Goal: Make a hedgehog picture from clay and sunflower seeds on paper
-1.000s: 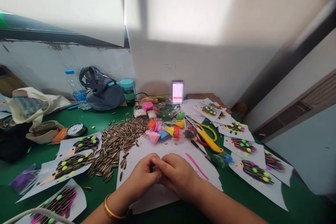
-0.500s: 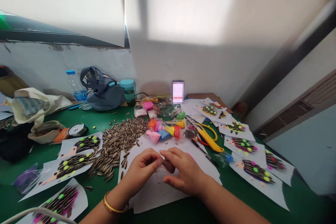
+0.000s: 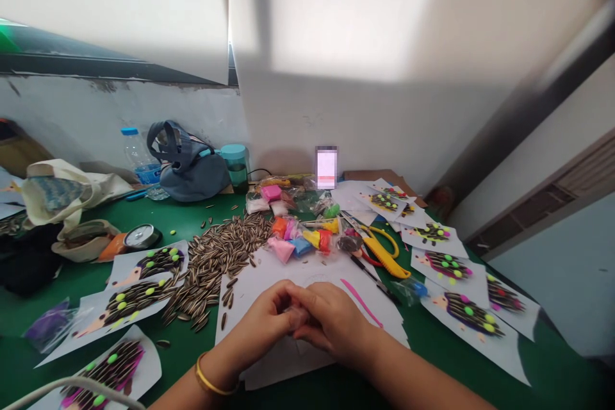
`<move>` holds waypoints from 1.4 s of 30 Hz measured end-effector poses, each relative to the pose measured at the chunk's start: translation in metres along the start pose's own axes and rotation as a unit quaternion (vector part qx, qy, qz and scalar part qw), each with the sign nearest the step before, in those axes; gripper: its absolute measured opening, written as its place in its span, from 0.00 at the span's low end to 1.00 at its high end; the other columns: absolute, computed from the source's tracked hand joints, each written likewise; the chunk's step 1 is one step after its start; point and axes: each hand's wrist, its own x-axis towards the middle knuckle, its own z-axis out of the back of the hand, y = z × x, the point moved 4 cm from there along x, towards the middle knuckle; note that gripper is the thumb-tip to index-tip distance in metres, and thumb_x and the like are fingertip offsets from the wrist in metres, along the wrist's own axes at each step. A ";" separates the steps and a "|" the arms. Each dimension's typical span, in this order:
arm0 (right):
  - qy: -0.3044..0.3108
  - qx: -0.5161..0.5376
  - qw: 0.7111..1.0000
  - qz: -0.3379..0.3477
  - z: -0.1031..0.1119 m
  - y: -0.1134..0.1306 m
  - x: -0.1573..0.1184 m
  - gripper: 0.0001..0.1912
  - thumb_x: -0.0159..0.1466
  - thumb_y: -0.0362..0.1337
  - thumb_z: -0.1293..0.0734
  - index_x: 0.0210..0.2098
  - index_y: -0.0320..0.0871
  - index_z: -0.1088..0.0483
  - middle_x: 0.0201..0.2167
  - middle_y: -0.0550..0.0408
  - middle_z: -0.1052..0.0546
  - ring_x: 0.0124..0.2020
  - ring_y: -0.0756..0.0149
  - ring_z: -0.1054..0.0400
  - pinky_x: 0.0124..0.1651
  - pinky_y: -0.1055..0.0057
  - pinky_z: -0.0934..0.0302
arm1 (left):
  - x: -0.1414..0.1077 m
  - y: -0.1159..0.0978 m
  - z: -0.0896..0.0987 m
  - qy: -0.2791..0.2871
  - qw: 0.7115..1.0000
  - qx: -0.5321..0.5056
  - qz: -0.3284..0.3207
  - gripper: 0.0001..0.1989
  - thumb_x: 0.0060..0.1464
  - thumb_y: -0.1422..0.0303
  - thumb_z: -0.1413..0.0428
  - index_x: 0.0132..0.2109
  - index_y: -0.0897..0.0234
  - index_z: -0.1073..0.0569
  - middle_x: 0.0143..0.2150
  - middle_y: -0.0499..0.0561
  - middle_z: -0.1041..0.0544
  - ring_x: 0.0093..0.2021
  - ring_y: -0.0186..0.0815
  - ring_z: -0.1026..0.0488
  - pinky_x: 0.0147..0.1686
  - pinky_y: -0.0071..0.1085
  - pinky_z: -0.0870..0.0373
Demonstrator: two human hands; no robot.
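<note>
My left hand [image 3: 271, 317] and my right hand [image 3: 331, 317] meet over a stack of white paper [image 3: 307, 368]. Both are closed, their fingertips pressed together around a small clear plastic bag [image 3: 298, 316]. Most of the bag and whatever is inside it are hidden by the fingers. On the paper, right of my right hand, lies a thin bright pink strip of clay [image 3: 361, 303]. A heap of striped sunflower seeds [image 3: 216, 262] spreads to the left, with a few loose ones on the sheet's edge.
Bagged coloured clay [image 3: 302, 243] lies behind the paper. A yellow utility knife [image 3: 384, 256], scissors [image 3: 396, 240] and a black pen [image 3: 375, 278] are at right. Seed-covered hedgehog pictures [image 3: 466, 317] lie on both sides. A blue bag [image 3: 195, 170] and bottle [image 3: 139, 157] stand behind.
My hands have closed together over the bag, covering the brown lump that showed between them. My right hand has shifted down slightly, uncovering the pink strip.
</note>
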 end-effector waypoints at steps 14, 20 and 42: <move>0.004 0.025 0.999 -0.031 0.007 -0.007 0.001 0.32 0.65 0.42 0.32 0.66 0.48 0.45 0.34 0.56 0.24 0.33 0.64 0.32 0.38 0.67 0.39 | -0.002 -0.009 0.010 -0.066 0.997 -0.029 -0.031 0.11 0.52 0.62 0.38 0.34 0.63 0.30 0.32 0.49 0.25 0.36 0.37 0.29 0.38 0.32 0.32; 0.002 -0.032 0.999 -0.036 0.006 -0.005 0.002 0.27 0.67 0.38 0.35 0.63 0.46 0.42 0.37 0.52 0.24 0.35 0.62 0.32 0.37 0.67 0.41 | -0.001 -0.008 0.010 -0.059 0.998 0.011 -0.027 0.09 0.50 0.66 0.38 0.33 0.63 0.31 0.32 0.47 0.29 0.35 0.36 0.32 0.38 0.31 0.33; 0.007 0.014 0.999 -0.040 0.013 -0.011 0.000 0.26 0.72 0.53 0.44 0.62 0.45 0.39 0.39 0.49 0.24 0.39 0.59 0.32 0.43 0.63 0.39 | -0.001 -0.010 0.015 -0.076 0.994 0.052 -0.067 0.06 0.54 0.65 0.39 0.34 0.64 0.26 0.32 0.48 0.26 0.36 0.36 0.29 0.39 0.31 0.32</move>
